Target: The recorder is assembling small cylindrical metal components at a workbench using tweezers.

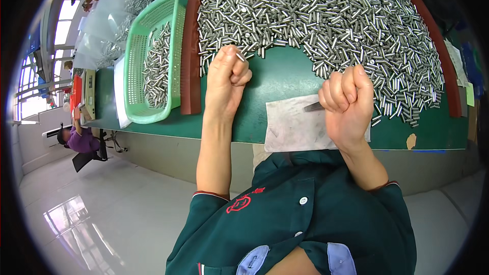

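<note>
My left hand (pixel 228 74) is closed at the near edge of a big heap of short metal pins (pixel 316 10). One small metal pin (pixel 241 56) shows at its fingertips. To the right, my right hand (pixel 348 102) is curled round a tool whose dark, flat, tapered end (pixel 314 107) points left; the rest of it is hidden in the fist. Under that hand lies a stained whitish cloth (pixel 290 131), reaching the front edge of the green table (pixel 277 74).
A light green basket (pixel 133 71) partly filled with pins stands at the left. Dark red rails (pixel 191 61) border the heap on both sides. Clear plastic bags (pixel 109 25) lie farther left, near a scale (pixel 87 94). Two other people are at the left, one in purple (pixel 83 140).
</note>
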Motion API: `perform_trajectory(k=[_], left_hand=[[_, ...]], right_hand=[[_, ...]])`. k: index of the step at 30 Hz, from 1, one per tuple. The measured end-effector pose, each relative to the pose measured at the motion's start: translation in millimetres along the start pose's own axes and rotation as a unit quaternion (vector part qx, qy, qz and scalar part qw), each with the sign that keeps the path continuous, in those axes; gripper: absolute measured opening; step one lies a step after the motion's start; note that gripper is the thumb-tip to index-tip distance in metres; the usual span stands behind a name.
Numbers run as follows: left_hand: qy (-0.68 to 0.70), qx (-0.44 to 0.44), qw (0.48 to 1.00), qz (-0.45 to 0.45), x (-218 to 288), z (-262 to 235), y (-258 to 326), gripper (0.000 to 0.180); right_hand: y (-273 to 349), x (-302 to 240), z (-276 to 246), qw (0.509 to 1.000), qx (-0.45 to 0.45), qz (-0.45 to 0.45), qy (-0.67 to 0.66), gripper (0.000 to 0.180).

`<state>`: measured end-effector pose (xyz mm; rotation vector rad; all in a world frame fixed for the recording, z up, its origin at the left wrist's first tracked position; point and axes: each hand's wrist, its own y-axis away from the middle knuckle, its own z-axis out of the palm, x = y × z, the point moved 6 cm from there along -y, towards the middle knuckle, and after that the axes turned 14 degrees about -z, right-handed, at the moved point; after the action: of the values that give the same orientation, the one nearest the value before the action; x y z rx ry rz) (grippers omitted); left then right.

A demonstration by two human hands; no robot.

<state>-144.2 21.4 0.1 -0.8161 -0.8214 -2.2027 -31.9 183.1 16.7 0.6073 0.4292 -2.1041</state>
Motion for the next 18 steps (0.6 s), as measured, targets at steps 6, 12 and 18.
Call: perform_trajectory(k=[6,12,18], left_hand=[[0.123,-0.053,0.989,-0.058,-5.7,-10.6,4.5,0.004],[0.138,-0.033,0.988,-0.062,-3.8,-7.2,4.8,0.016],[-0.269,0.175,0.946,0.044,9.2,-22.4,7.7,0.022]], right_hand=[[1.3,1.4,2.8,1.0,0.004,0.006,0.003,0.04],[0.3,1.6,-0.1,1.0,0.009,0.006,0.005,0.04],[-0.8,0.9,-0.5,1.0,0.003,0.003,0.016,0.039]])
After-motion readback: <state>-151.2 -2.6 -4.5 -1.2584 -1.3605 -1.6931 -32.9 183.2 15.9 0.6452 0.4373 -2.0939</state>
